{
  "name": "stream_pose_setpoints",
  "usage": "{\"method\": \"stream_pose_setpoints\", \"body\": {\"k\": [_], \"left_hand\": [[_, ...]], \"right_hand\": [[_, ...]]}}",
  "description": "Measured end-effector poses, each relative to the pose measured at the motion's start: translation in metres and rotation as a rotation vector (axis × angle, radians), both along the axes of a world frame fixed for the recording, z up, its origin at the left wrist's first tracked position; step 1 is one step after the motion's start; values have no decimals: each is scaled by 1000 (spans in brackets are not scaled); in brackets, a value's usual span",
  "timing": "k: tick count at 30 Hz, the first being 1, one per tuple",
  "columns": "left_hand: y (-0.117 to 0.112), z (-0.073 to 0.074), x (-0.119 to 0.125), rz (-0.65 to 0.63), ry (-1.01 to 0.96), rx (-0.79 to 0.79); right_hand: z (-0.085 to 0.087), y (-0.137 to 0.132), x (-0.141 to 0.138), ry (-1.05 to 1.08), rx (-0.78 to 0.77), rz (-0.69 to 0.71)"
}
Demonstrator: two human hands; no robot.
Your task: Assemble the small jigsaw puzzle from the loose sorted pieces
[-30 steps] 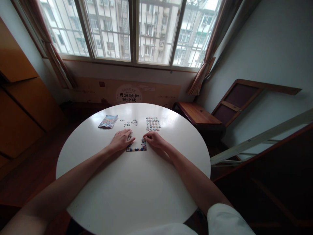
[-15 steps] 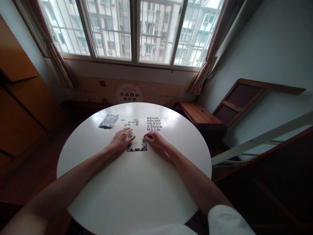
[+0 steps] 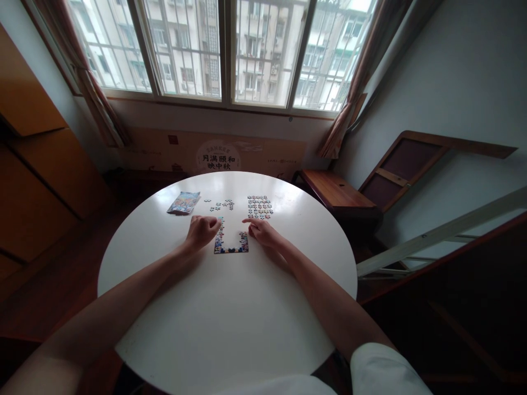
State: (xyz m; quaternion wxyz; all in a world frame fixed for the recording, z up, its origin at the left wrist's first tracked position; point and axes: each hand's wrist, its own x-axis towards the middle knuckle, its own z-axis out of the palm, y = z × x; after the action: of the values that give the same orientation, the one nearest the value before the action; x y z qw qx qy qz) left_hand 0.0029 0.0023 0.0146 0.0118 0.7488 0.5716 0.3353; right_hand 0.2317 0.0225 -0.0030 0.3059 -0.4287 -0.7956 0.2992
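A partly joined jigsaw puzzle (image 3: 231, 250) lies on the white round table (image 3: 230, 307), its left, bottom and right edges forming a U. Beside its upper left end, my left hand (image 3: 202, 230) is closed with the fingers curled in. Whatever it may hold is hidden. To the right of the puzzle, my right hand (image 3: 263, 231) has its index finger stretched out to the left and its thumb apart below. No piece shows between those two fingers. Loose puzzle pieces (image 3: 226, 204) lie scattered behind the puzzle. More puzzle pieces (image 3: 259, 207) lie in rows behind my right hand.
A flat, colourful picture packet (image 3: 184, 203) lies at the table's back left. Beyond the table's right side stands a wooden bench (image 3: 337, 189). A printed banner (image 3: 218, 156) runs along the wall beneath the window.
My left hand has gone from spread over the puzzle's left edge to closed, slightly outward. My right hand has shifted slightly right, its index finger now extended, uncovering the puzzle's right edge.
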Motion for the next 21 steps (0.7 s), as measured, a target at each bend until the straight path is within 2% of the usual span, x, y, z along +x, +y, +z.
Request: {"method": "stream_pose_setpoints", "body": {"k": [11, 21], "left_hand": [[1, -3, -1, -21, -37, 75], [0, -2, 1, -21, -30, 54]], "right_hand": [[-3, 2, -1, -5, 3, -14], [-5, 3, -1, -15, 22, -13]]}}
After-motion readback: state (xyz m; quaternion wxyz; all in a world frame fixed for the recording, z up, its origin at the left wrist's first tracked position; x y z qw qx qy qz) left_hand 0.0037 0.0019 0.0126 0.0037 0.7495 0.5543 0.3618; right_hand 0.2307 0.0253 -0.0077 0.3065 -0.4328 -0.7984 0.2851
